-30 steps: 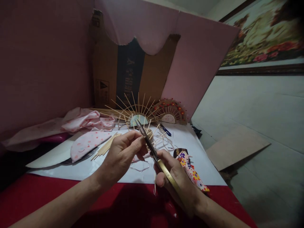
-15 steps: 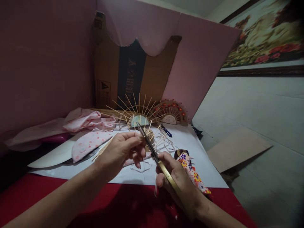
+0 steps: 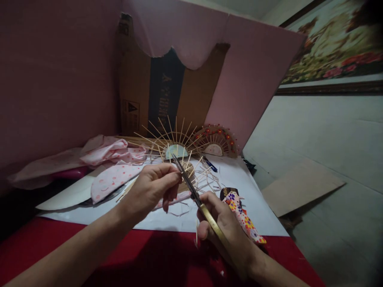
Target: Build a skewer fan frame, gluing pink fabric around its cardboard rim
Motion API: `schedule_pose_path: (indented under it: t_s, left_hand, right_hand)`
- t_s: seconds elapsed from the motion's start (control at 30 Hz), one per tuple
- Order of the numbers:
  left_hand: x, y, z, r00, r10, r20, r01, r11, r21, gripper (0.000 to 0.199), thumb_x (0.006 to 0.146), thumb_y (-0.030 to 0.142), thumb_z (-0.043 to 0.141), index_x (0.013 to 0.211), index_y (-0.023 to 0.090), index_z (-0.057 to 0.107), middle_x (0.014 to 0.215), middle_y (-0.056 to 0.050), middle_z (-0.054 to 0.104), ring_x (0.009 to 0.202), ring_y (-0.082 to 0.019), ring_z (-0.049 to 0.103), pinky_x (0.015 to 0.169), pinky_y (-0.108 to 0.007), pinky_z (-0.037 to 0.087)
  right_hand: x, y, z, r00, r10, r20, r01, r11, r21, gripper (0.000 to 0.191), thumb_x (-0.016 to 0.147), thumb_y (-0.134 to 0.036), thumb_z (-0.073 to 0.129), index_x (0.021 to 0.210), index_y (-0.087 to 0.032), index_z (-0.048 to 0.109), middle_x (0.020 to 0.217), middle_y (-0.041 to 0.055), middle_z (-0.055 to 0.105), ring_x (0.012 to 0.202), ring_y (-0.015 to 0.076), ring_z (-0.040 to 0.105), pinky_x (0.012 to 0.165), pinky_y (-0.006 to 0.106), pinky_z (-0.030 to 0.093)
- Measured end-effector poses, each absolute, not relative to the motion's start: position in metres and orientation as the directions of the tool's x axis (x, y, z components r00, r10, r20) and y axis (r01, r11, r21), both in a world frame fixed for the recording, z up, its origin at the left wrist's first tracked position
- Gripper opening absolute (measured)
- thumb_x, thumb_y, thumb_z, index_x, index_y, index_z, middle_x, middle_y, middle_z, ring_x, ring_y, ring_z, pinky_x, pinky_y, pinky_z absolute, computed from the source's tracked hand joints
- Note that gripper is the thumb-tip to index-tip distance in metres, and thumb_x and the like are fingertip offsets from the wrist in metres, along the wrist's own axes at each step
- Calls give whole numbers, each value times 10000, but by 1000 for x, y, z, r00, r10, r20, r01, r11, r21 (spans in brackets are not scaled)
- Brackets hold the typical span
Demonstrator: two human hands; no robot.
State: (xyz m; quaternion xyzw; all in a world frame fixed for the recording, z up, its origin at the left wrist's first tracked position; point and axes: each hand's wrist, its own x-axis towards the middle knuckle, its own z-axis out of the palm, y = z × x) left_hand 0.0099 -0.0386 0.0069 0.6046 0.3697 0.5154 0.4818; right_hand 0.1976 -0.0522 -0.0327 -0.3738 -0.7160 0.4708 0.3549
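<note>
A white sheet (image 3: 260, 211) lies on red cloth (image 3: 143, 255); pink board (image 3: 248, 75) stands behind it, pale wall (image 3: 326, 123) to its right. Above it, the right hand (image 3: 224, 223) grips scissors (image 3: 195, 194) diagonally, tips pointing away-left; the left hand (image 3: 152, 185) pinches narrowly, contents unclear.

Scissors (image 3: 194, 195) partly behind right hand (image 3: 229, 229)
</note>
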Motion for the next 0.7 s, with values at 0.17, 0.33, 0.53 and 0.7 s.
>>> schedule_pose_path:
  t_s: [0.17,0.33,0.53,0.7]
  left_hand:
    - [4,-31,5,345,938,20,-360,113,926,191,771,194,525,584,175,558,408,43,465,295,-48,344,270,-148,229]
    - [5,-32,6,380,923,61,-274,49,960,207,805,230,502,609,180,550,463,24,515,331,-68,409,302,-168,322]
    - [13,-41,3,90,856,509,417,-496,761,156,827,246,513,704,181,584,581,11,542,485,-110,524,446,-223,435]
    - [11,-39,4,177,924,339,45,-351,935,225,829,236,495,614,184,538,486,38,487,381,-87,449,333,-192,375]
  right_hand:
    - [200,-51,-38,-499,855,140,149,243,-958,421,703,-483,676,922,-212,439,594,-67,460,447,76,412,398,193,264]
    - [199,-55,-33,-475,870,134,171,241,-955,402,716,-485,649,907,-211,425,562,-64,499,421,73,387,384,190,262]
    - [196,-58,-28,-409,902,138,215,242,-946,400,695,-470,668,877,-207,429,573,-65,467,432,68,358,380,189,257]
    - [198,-57,-34,-474,867,154,176,265,-948,447,705,-535,643,917,-208,423,557,-65,478,430,70,353,381,188,242]
